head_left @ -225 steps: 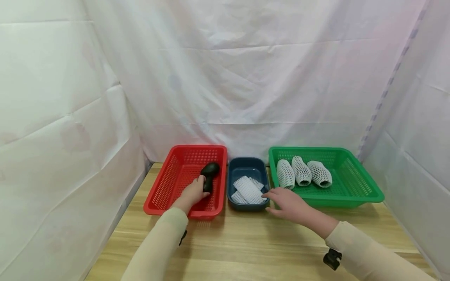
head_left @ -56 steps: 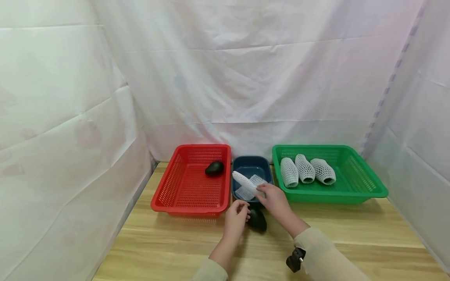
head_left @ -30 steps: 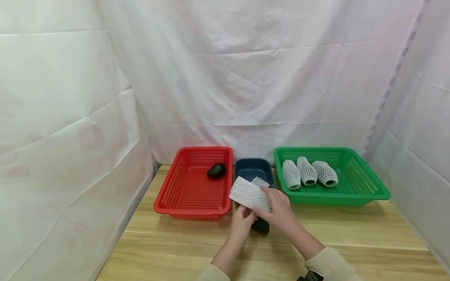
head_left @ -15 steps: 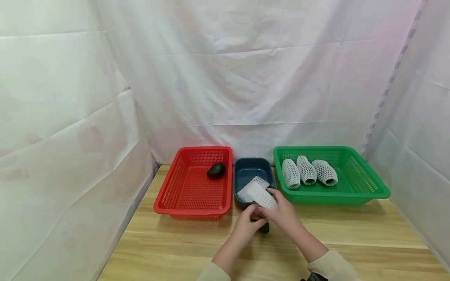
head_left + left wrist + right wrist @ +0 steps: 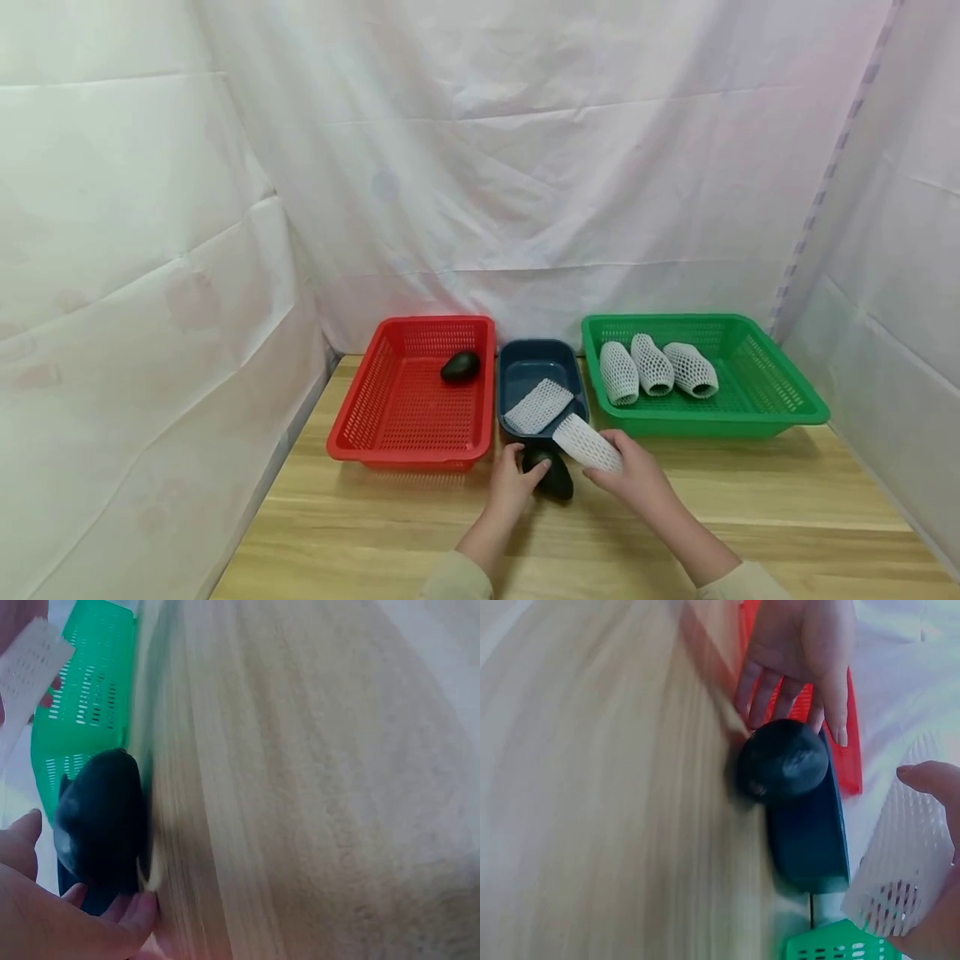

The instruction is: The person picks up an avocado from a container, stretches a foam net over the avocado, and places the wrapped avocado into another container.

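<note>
A dark avocado point(image 5: 553, 477) lies on the wooden table in front of the blue bin point(image 5: 504, 367). My left hand point(image 5: 510, 485) is at its left end, the thumb close against it; in the right wrist view the fingers of that hand point(image 5: 799, 652) look fairly straight beside the avocado point(image 5: 784, 765). To the right, my right hand point(image 5: 633, 477) pinches a white foam net sleeve point(image 5: 583, 442), tilted and held up off the table. In the right wrist view the thumb presses on the flattened sleeve point(image 5: 900, 862). Another foam net sleeve point(image 5: 538, 407) lies in the bin.
At the left a red basket point(image 5: 375, 392) holds one avocado point(image 5: 461, 366). The green basket point(image 5: 761, 387) on the right holds three net-covered pieces, among them a wrapped one point(image 5: 618, 373). White cloth point(image 5: 525, 192) hangs behind and along both sides.
An avocado has come from the red basket to the table. My right hand has lifted a foam net sleeve from the blue bin and moved right, apart from my left hand.
</note>
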The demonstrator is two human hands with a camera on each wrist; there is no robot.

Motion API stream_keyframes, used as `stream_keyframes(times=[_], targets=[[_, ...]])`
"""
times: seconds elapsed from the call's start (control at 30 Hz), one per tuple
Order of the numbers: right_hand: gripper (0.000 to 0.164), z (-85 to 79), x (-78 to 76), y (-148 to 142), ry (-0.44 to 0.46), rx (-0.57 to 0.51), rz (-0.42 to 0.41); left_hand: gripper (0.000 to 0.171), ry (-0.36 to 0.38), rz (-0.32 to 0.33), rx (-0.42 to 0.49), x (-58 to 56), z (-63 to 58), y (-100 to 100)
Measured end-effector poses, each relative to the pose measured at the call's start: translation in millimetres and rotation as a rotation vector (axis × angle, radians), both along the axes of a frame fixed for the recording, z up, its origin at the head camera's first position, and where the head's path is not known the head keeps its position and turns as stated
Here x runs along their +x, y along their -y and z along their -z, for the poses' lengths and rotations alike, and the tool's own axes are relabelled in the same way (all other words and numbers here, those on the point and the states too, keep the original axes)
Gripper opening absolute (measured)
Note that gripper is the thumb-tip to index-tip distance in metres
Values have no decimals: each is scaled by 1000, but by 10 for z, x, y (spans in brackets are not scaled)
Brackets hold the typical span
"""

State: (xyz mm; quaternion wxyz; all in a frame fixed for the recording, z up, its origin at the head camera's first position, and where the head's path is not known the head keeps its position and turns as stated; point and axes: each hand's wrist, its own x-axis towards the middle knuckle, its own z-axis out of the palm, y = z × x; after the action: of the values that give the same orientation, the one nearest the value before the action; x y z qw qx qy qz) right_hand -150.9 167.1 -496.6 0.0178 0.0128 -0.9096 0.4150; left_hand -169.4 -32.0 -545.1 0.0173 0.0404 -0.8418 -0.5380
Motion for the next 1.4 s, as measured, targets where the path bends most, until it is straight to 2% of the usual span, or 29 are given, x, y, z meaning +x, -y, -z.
stream_keyframes(times=[0.23, 0.37, 0.5, 0.63, 0.77, 0.9, 1.03, 1.1, 1.23, 1.33, 1.4], targets=[[52, 64, 86, -121, 13, 29, -36, 52, 32, 41, -52, -16, 44, -25], [50, 79, 112, -165, 37, -3, -38, 55, 56, 56, -47, -14, 36, -36], [51, 83, 142, -200, 51, -24, -37, 59, 50, 52, -12, -6, 25, -49], [52, 85, 189, -241, 60, -27, -39, 58, 15, 78, 79, 48, -30, -60], [51, 83, 230, -298, 59, -35, -39, 57, -15, 105, 223, 106, -238, -80], [52, 83, 234, -329, 39, -79, -67, 55, -63, 44, 375, 129, -462, -74], [53, 104, 229, -309, 24, -100, -113, 52, -71, -29, 480, 135, -564, -23], [54, 107, 225, -294, 16, -86, -135, 52, -58, -30, 522, 140, -592, -2], [53, 103, 188, -240, -23, -57, -165, 51, -38, 41, 564, 140, -599, 18], [52, 88, 146, -191, -71, -48, -202, 50, -28, 85, 542, 151, -597, 13], [52, 72, 119, -162, -100, -43, -228, 51, -27, 92, 530, 164, -595, 5]])
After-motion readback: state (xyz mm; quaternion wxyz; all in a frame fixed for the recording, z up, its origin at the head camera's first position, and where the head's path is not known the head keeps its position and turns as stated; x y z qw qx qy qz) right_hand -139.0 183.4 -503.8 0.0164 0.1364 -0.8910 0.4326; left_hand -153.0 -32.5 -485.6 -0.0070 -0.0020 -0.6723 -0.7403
